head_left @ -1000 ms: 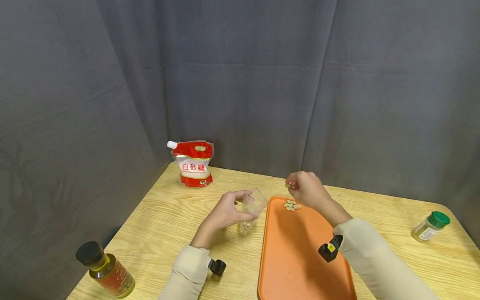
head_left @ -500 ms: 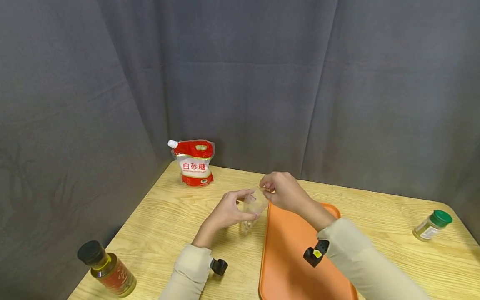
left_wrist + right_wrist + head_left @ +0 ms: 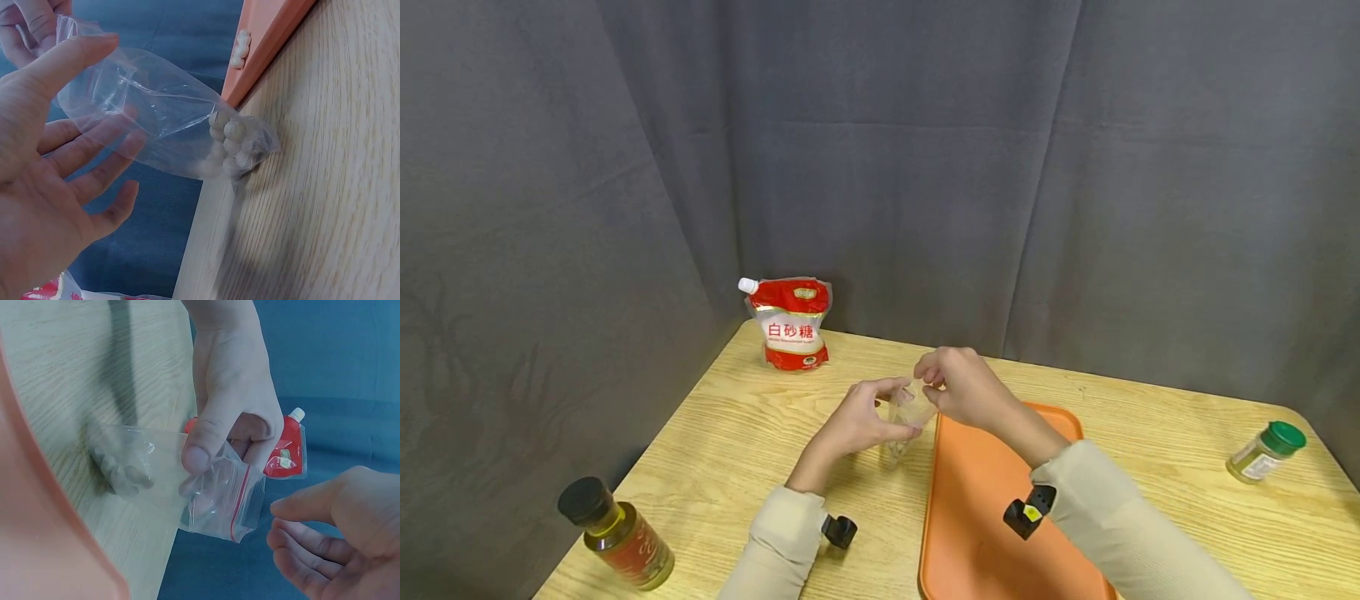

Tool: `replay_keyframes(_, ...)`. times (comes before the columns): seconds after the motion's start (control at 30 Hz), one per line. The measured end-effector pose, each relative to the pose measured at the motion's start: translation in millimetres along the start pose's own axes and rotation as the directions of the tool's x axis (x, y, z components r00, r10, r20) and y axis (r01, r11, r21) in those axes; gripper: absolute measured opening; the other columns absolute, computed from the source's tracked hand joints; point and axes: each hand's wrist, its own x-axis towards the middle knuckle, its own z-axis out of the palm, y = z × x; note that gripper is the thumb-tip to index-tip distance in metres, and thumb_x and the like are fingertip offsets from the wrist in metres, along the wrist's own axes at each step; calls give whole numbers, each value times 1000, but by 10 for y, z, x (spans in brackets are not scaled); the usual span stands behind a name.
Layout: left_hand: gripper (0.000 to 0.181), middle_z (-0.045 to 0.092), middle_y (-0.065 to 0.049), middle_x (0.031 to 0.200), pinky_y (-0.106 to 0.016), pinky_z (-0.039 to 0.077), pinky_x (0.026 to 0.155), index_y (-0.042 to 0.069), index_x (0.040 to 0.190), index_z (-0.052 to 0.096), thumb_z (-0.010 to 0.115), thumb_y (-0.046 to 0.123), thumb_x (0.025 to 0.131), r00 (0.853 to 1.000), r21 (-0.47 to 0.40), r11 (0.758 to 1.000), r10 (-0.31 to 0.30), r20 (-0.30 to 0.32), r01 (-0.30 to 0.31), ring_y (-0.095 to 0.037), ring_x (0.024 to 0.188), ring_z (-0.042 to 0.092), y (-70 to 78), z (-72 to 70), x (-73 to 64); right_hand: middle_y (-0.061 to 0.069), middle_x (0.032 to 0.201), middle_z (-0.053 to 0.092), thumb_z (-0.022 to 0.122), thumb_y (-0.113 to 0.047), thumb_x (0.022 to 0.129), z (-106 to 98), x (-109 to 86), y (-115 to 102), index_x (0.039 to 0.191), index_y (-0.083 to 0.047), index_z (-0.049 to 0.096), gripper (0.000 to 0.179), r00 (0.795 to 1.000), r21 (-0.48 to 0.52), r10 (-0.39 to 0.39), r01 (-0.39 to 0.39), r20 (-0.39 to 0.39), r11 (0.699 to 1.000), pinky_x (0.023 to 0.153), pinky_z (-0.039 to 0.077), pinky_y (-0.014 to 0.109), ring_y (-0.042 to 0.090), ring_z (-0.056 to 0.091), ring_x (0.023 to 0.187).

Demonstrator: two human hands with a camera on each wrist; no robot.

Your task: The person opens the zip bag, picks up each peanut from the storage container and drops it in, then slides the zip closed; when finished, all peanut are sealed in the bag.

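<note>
A clear zip bag [image 3: 222, 503] with a red seal line hangs from my left hand [image 3: 859, 423], its mouth spread between the thumb and fingers. Several peanuts [image 3: 234, 144] lie in the bag's bottom corner, low over the wooden table. My right hand [image 3: 964, 385] is at the bag's mouth; in the right wrist view its thumb and loosely bent fingers [image 3: 306, 550] stand slightly apart, with nothing seen between them. The orange tray [image 3: 977, 500] lies below the right arm. More peanuts [image 3: 240, 49] rest on the tray in the left wrist view; the right hand hides them in the head view.
A red and white sugar pouch [image 3: 790, 325] stands at the back left. Near the front left is a bottle with a black cap [image 3: 625, 537]. A small jar with a green lid [image 3: 1266, 452] stands at the right, and dark curtains [image 3: 880, 167] close off the back.
My right hand has come left from above the tray's far end to the bag's mouth, and its fingers have loosened from a pinch. The left hand holds the bag in nearly the same place.
</note>
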Motion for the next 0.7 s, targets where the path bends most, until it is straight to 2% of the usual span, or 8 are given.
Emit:
replay_keyframes(0.2,69,67,-6,117,-50,48,95,3,135,60,86,25,76,1000,0,1000,13,-3,-13,-27,110,58,-26,9,9,12,87,71,72,10,79,-28,-32,60,92,2,74,16,1000,1,20,-20,-3,1000,70,58,36,25,68,77)
replay_keyframes(0.33,70,65,-8,122,-49,49,95,3,136,59,86,23,75,1000,7,1000,-2,-3,2,-27,110,58,-24,6,13,10,86,70,72,8,80,-67,-66,179,94,1,73,16,996,-4,84,-84,14,996,70,57,37,23,66,76)
replay_keyframes(0.5,71,64,-9,125,-48,48,96,2,137,58,86,24,75,1000,19,1000,-13,-5,14,-28,111,58,-16,-3,24,6,80,67,70,5,81,-82,-141,433,95,0,73,16,974,-33,226,-225,26,974,65,54,36,19,62,70)
replay_keyframes(0.7,72,64,-9,124,-48,49,95,4,138,58,86,23,74,1000,20,1000,-23,-8,23,-28,110,57,-5,-9,17,8,79,67,70,6,79,-4,-259,769,93,2,73,15,943,-71,322,-317,82,946,63,52,38,20,60,69)
